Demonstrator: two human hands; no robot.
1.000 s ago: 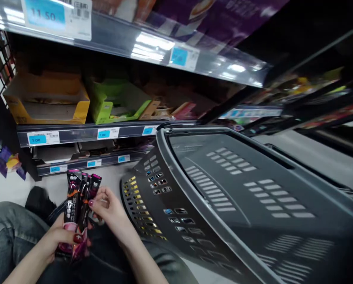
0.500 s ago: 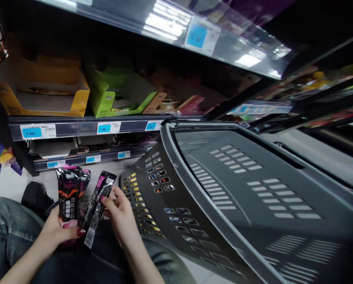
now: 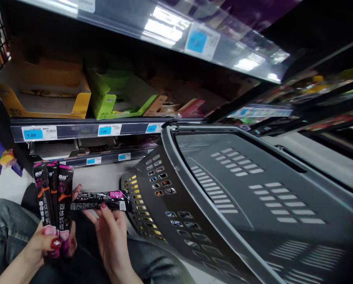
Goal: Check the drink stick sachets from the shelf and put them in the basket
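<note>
Three upright sachets are clasped in the left hand; the right hand (thumb uppermost) pinches a crosswise sachet.

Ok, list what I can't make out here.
All in the head view:
Basket contents: mostly hidden by its wall; only coloured bits show through slots.
Packets in left hand: overlap hides the exact count.
Loose packet in right hand: print too small.
Purple goods: cut off by top edge.
Upper price tag: figures blurred.
</note>
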